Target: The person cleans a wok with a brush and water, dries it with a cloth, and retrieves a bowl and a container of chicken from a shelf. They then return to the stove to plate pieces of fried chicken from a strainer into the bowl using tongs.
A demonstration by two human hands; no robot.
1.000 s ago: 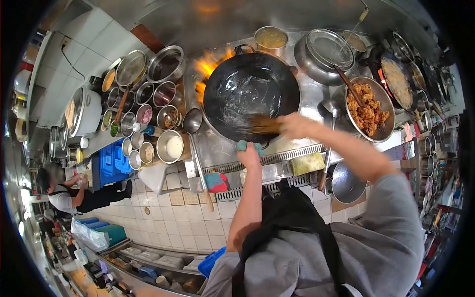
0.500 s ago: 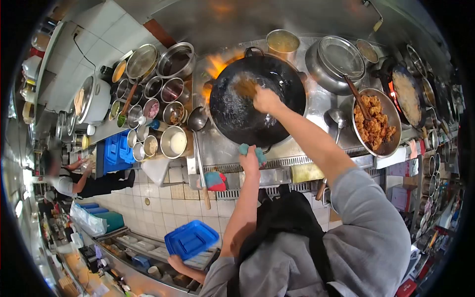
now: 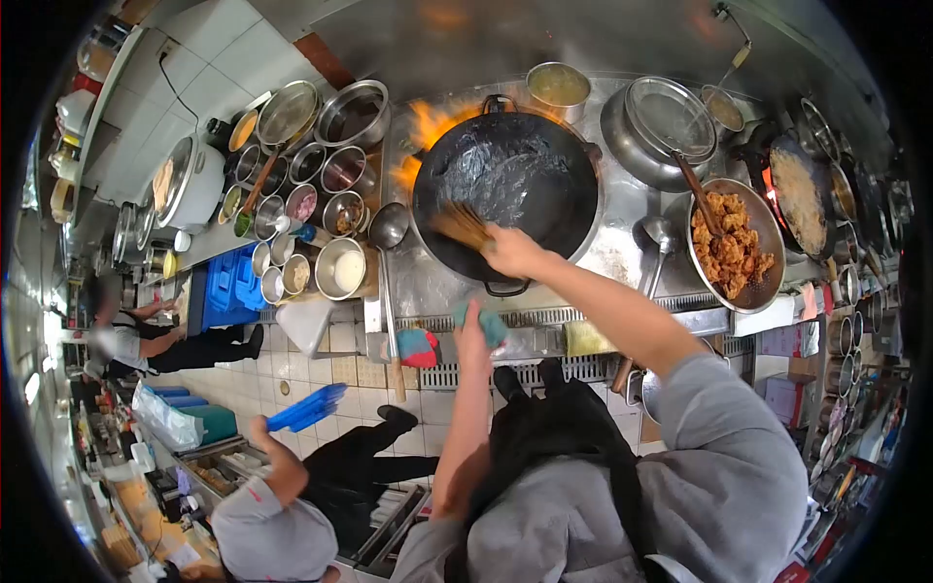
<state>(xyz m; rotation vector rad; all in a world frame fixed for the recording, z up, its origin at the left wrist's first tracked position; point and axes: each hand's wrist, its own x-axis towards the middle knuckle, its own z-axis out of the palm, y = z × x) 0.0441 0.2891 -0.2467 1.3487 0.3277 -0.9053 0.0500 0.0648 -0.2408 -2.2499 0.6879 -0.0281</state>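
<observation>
My right hand [image 3: 513,253] is closed round a bamboo wok brush [image 3: 461,225], its bristles over the lower left side of the black wok [image 3: 564,189]. A thin layer of water glistens across the wok's inside. Orange flames [image 3: 424,126] rise past its upper left rim. Below the wok's near handle [image 3: 506,290], my left hand [image 3: 471,335] grips a teal cloth [image 3: 493,327], apart from the wok. A long-handled ladle [image 3: 389,228] lies to the wok's left, close to a red and teal cloth [image 3: 418,347].
A strainer bowl of fried pieces [image 3: 731,248] and a second ladle [image 3: 659,238] sit right. Pots [image 3: 559,85] stand behind. Bowls of ingredients [image 3: 342,270] crowd the left counter. A co-worker [image 3: 277,520] carries blue trays [image 3: 307,408] behind me; another person [image 3: 131,345] stands farther left.
My right hand and the brush have moved down and left toward the wok's near rim. My left hand with the cloth has drawn back from the handle. The co-worker with blue trays has moved left.
</observation>
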